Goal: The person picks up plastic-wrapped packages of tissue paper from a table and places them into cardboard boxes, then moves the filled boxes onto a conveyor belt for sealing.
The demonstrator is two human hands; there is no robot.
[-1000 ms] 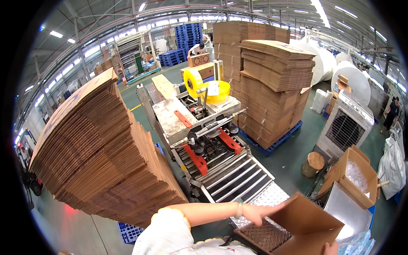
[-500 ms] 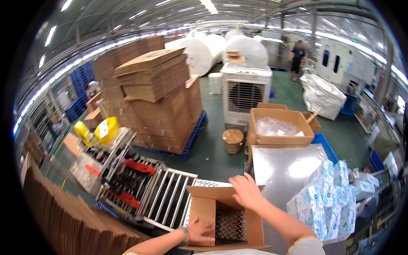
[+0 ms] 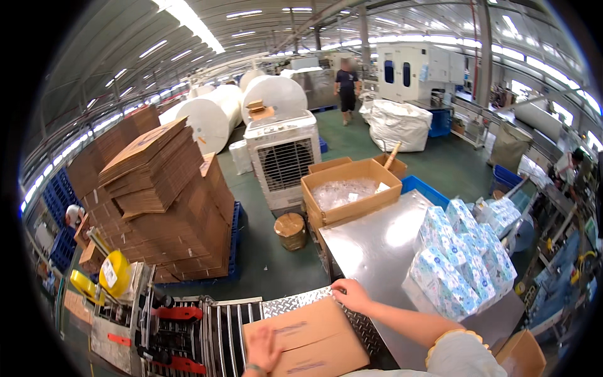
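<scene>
A brown cardboard box [image 3: 314, 344] sits in front of me, its top flaps folded down to a seam across the middle. My left hand [image 3: 262, 347] lies flat on the left part of that top, fingers stretched out and slightly blurred. At the box's far right corner is my right hand [image 3: 352, 295], open, with loosely bent fingers and nothing visible in them. Whether it touches the corner I cannot tell. Under and beside the box run a patterned metal plate [image 3: 290, 304] and a roller conveyor [image 3: 227, 333].
Left of the rollers stands a machine with red guides [image 3: 180, 313] and yellow tape rolls [image 3: 115, 274]. Flattened cartons [image 3: 163, 213] are stacked beyond. To the right, wrapped packs [image 3: 443, 276] sit on a metal table [image 3: 370, 235], near an open carton [image 3: 358, 210]. A person [image 3: 347, 88] stands far off.
The box's flaps, standing up before, are now folded down over its opening. My left hand has gone from inside the box onto its top. The view has swung right.
</scene>
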